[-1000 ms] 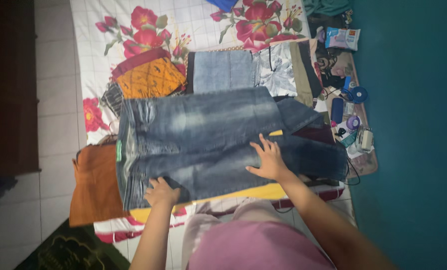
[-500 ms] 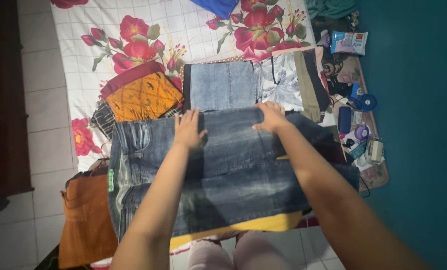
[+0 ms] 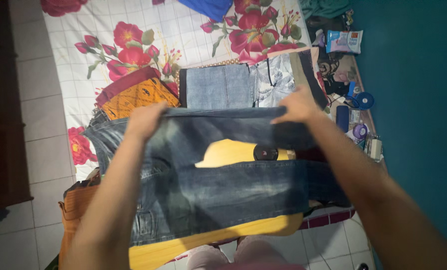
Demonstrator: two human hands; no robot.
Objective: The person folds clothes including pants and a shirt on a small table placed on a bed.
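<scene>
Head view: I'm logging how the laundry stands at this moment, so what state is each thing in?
Dark jeans: far leg lifted off the bed, near leg lying flat.
Left hand: grip shut on the jeans' upper edge.
Right hand: grip shut on the same edge.
Light blue denim: folded, lying flat.
Orange patterned cloth: folded, lying flat.
Yellow cloth: spread under the jeans, partly uncovered.
Floral sheet: spread flat.

We couldn't see fingertips of either hand (image 3: 144,120), tucked behind jeans (image 3: 223,190); yellow cloth (image 3: 233,152) mostly covered, perhaps a shirt.
</scene>
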